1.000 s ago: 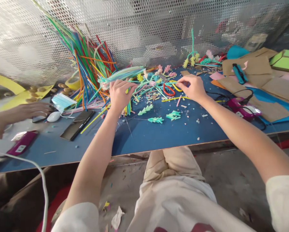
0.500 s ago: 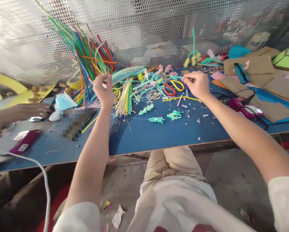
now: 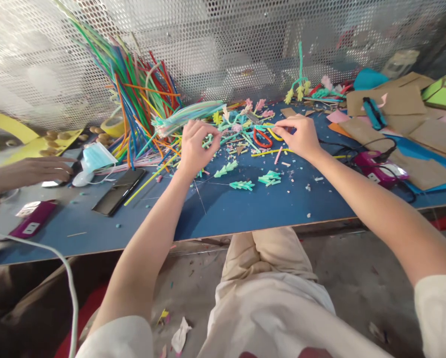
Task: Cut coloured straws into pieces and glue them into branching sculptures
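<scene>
My right hand (image 3: 299, 135) pinches a short teal pipe cleaner (image 3: 261, 128) above the scissors (image 3: 263, 140), whose handles are red and yellow. My left hand (image 3: 200, 146) has thumb and forefinger pressed together; whatever is between them is too small to make out. Behind its fingers lies a bundle of pastel pipe cleaners (image 3: 191, 115). Three mint-green, leaf-like pieces sit on the blue table in front of me: one (image 3: 226, 169) toward the left, one (image 3: 241, 185) closest to me, one (image 3: 270, 178) toward the right. Thin wires (image 3: 200, 198) lie beside my left forearm.
Colourful pipe cleaners (image 3: 133, 94) lean on the perforated metal panel (image 3: 238, 44). At left are a phone (image 3: 119, 191), a face mask (image 3: 99, 156) and another person's hand (image 3: 32, 171). A magenta device (image 3: 382, 169) with black cables and cardboard (image 3: 387, 102) lie to the right.
My left hand has moved right, from beside the pastel bundle to in front of it. The right hand has shifted slightly left and down with the teal pipe cleaner.
</scene>
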### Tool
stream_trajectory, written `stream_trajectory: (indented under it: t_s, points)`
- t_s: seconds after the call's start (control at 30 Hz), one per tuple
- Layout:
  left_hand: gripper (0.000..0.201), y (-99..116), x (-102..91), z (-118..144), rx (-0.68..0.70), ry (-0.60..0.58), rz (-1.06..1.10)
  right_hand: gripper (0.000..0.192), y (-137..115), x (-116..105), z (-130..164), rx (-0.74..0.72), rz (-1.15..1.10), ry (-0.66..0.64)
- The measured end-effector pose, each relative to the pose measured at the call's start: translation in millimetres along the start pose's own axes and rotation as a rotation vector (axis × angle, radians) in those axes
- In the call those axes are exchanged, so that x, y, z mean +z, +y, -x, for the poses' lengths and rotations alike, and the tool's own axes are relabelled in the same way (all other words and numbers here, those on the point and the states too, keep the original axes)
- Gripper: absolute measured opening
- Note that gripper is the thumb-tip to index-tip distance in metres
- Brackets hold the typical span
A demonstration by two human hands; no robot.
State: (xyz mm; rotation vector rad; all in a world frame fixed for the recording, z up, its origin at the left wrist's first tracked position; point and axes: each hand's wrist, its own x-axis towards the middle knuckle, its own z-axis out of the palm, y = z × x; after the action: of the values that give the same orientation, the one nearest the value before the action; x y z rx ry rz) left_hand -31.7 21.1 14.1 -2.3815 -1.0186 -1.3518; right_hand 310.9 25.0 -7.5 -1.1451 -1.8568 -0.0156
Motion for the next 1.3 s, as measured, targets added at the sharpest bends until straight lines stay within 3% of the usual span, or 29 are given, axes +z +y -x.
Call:
stream_trajectory:
  t_s: [0.13, 0.37, 0.6, 0.8, 1.3]
  points:
    - [0.010, 16.0, 9.8, 1.7, 0.071, -0.036, 0.068, 0.030, -8.6, 3.4, 1.8, -0.044, -0.031, 0.015]
    - [0.005, 22.5, 6.7, 0.9, 0.139, -0.028, 0.128, 0.031, -17.5, 2.6, 3.0, -0.079, -0.038, -0.009]
    - [0.006, 26.8, 6.2, 0.7, 0.144, -0.071, 0.134, 0.029, -22.9, 0.6, 4.8, -0.129, -0.073, -0.065]
    - [0.024, 33.2, 3.8, 0.8, 0.092, -0.138, 0.143, 0.025, -23.3, 1.9, 6.5, -0.153, -0.084, -0.103]
    - [0.011, 32.6, 5.0, 0.8, 0.086, -0.164, 0.173, 0.024, -25.1, 1.7, 7.2, -0.146, -0.093, -0.149]
